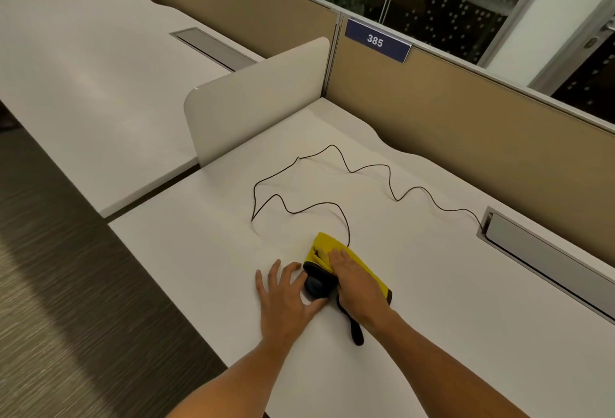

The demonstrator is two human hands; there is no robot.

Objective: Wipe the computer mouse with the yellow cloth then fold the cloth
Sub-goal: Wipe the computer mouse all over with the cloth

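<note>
A black computer mouse lies on the white desk near its front edge, partly covered by the yellow cloth, which has a dark trim. My right hand presses the cloth down over the mouse's right side. My left hand rests on the desk with fingers spread, its thumb and forefinger against the mouse's left side. A dark corner of the cloth trails out toward me beneath my right wrist.
The mouse's thin black cable snakes across the desk to a grey cable tray at the right. A white divider and tan partition bound the desk. The desk's left edge drops to carpet.
</note>
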